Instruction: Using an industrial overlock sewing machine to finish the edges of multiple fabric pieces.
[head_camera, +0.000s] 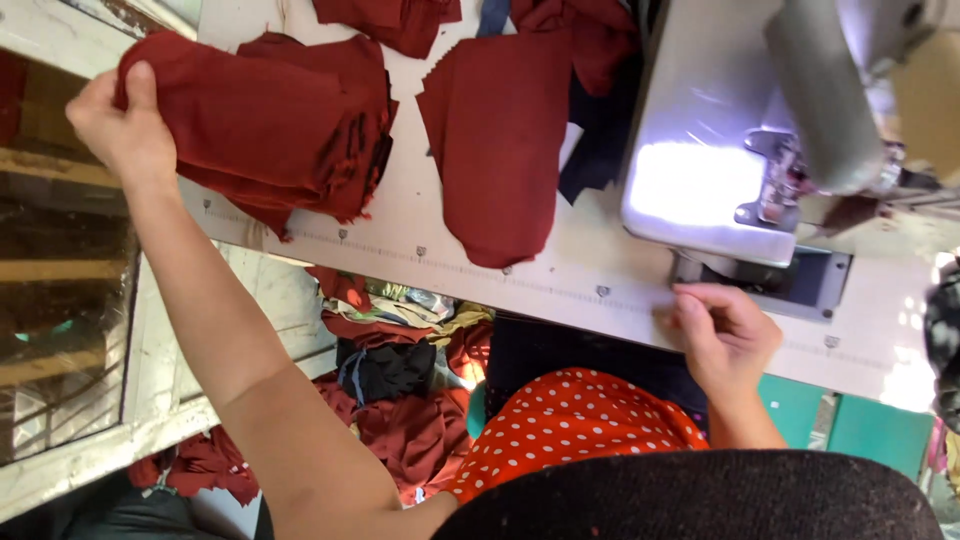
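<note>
Red cloth pieces (275, 125) sit in a stack on the far left of our sewing table (560, 275), and one corner of the stack hangs past the table edge. We grip that corner with our left hand (120, 125); the thumb lies on top and the fingers curl under the cloth. Our right hand (722, 335) rests on the near edge of the table, just below the sewing machine (720, 150). Its fingers are bent in and pinched together, but we cannot tell if they hold anything. One more red piece (500, 140) lies flat in the middle of the table, between the stack and the machine. A bright light shines on the machine's flat bed. Under the table, a heap of scraps (400, 390) in red, black and pale colours lies on the floor. We see a red skirt with white dots (570, 425) on our lap.
</note>
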